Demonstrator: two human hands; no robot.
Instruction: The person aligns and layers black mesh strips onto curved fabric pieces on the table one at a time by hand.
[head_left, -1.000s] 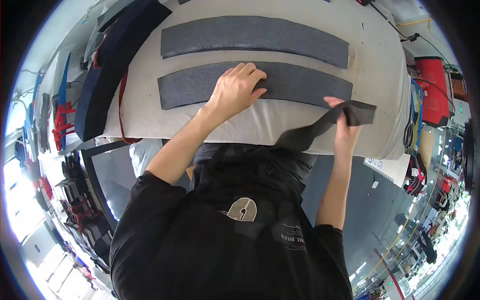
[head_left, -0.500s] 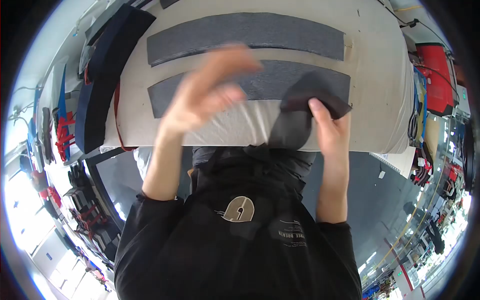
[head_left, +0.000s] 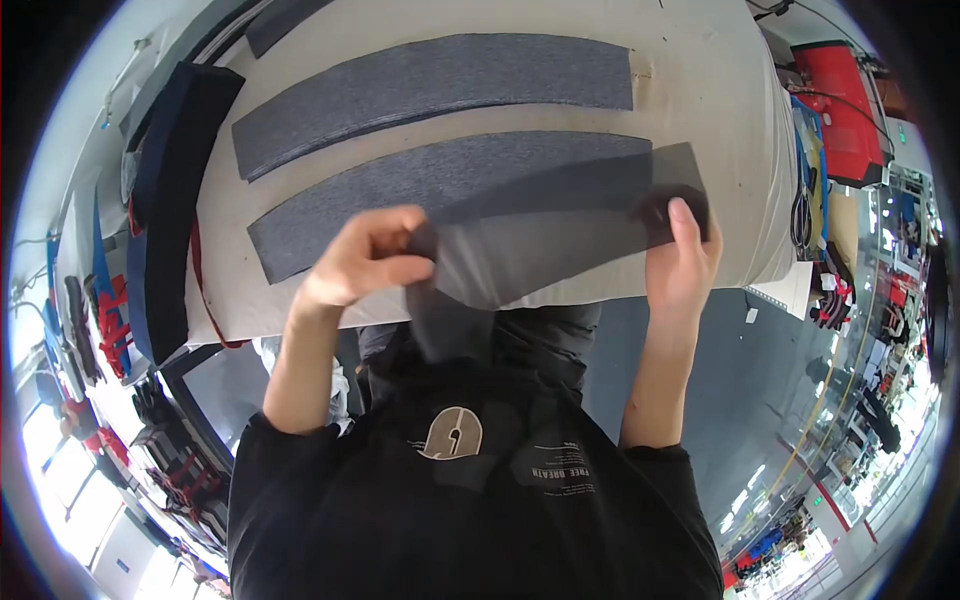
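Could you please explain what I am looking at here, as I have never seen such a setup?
There is no machine: a person works with two bare hands, seen from a camera worn on the head and looking forward and down. That is why the person's black shirt fills the bottom. The left hand and the right hand hold a thin, see-through dark grey strip between them, with a loose part hanging below the left hand. On the pale, cloth-covered table lie a long, curved grey piece and, nearer the person, a similar second piece, partly behind the strip. Along the left side is a long navy piece.
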